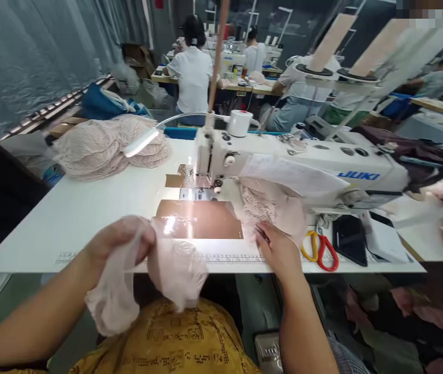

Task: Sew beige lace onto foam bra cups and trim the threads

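Observation:
My left hand (124,239) is closed on a sheer pale pink fabric piece (114,298), which hangs in front of the table edge; a lace-patterned part (186,272) droops beside it. My right hand (279,249) reaches to a stack of pale pink lace pieces (260,202) beneath the sewing machine's arm, its fingers pinched at the stack's near edge. A small dark tool (262,234) shows between those fingers; its kind I cannot make out. The white sewing machine (299,161) stands behind, its needle area over a metal plate (196,194) with no fabric visible on it.
A brown sheet (202,219) lies on the white table (100,213). Layered lace pieces (104,145) are heaped at the back left. Scissors with red and yellow handles (326,252) and a dark phone (349,239) lie at right. Other people (194,72) sit at machines beyond.

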The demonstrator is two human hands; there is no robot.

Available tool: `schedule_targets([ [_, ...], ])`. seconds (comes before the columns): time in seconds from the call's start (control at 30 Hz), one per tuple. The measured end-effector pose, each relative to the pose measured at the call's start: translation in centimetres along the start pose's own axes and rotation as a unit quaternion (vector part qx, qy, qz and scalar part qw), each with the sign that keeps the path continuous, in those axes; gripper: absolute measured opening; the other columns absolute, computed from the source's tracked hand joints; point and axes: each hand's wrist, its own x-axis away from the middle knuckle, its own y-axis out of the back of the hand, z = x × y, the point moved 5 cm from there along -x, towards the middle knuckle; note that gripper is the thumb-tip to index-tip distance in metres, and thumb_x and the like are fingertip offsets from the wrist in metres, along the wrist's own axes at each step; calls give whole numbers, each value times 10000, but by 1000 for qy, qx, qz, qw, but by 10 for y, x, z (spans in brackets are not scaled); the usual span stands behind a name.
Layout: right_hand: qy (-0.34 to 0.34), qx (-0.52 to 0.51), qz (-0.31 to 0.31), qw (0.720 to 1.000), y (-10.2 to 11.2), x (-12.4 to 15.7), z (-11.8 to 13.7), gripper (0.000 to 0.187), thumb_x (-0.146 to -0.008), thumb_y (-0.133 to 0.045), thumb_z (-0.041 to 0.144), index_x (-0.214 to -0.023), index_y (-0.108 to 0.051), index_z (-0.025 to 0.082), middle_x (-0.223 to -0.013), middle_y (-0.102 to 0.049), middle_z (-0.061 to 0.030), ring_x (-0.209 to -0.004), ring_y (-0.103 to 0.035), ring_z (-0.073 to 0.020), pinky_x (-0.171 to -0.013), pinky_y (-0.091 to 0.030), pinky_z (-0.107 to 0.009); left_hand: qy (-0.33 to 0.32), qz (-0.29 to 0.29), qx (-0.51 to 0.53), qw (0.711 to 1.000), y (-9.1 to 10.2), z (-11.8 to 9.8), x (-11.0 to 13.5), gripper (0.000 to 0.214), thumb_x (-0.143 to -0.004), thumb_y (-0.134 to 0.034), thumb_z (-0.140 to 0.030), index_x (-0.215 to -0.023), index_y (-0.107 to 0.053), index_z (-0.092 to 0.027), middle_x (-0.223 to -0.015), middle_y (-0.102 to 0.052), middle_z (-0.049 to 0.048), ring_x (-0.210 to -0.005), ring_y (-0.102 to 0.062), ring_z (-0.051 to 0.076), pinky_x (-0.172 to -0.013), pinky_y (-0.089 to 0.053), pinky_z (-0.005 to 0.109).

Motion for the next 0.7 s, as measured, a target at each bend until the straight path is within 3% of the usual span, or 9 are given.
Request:
schedule_targets([
  [0.1,-3,-30,-66,997,10,-2,11,382,-911,-474,388,-1156,-658,159,-1118,-699,-143,-1024,-655,-298,-860,-521,-428,-150,-191,-31,970,34,-34,22,265,-788,-719,-393,-966,-728,-197,-762,-698,21,-611,-637,128,-590,-557,215],
  [0.17,3,-108,-77,991,13,-5,30,425,-915,-484,448,-1182,-652,165,-1013,-704,-118,-932,-660,-268,-815,-518,-397,-147,-247,-125,950,48,-42,27,303,-749,-768,-369,-981,-728,-178,-914,-718,52,-787,-671,172,-722,-566,249],
  [0.23,13,-226,-3,974,6,-10,60,446,-951,-423,460,-1227,-639,184,-898,-685,-76,-813,-649,-217,-723,-514,-343,-74,-223,-232,944,55,-35,23,348,-737,-783,-367,-1006,-728,-152,-989,-716,79,-883,-665,207,-776,-545,266],
  [0.3,28,-325,109,939,-6,-16,97,460,-971,-386,462,-1251,-638,199,-803,-649,-45,-719,-613,-179,-631,-485,-299,-8,-164,-300,940,58,-21,19,401,-753,-763,-386,-1076,-705,-156,-1019,-705,73,-929,-651,217,-804,-523,281],
  [0.43,48,-420,261,868,-33,-27,164,432,-923,-506,489,-1202,-685,212,-760,-618,-26,-665,-538,-142,-581,-431,-266,14,-82,-337,938,53,-3,17,426,-772,-717,-440,-1087,-658,-160,-940,-675,34,-906,-625,204,-785,-504,283],
  [0.6,15,-513,333,791,-66,-41,204,428,-859,-593,516,-1114,-720,196,-697,-569,-1,-600,-467,-111,-554,-390,-248,38,-13,-330,943,43,0,18,388,-789,-675,-457,-1003,-621,-138,-889,-638,31,-802,-600,178,-689,-490,262],
  [0.7,7,-538,335,773,-76,-43,214,386,-845,-612,524,-1001,-751,200,-664,-546,4,-581,-456,-108,-534,-375,-242,18,2,-351,936,40,-3,17,362,-785,-687,-436,-978,-615,-138,-877,-624,31,-838,-596,185,-719,-487,267],
])
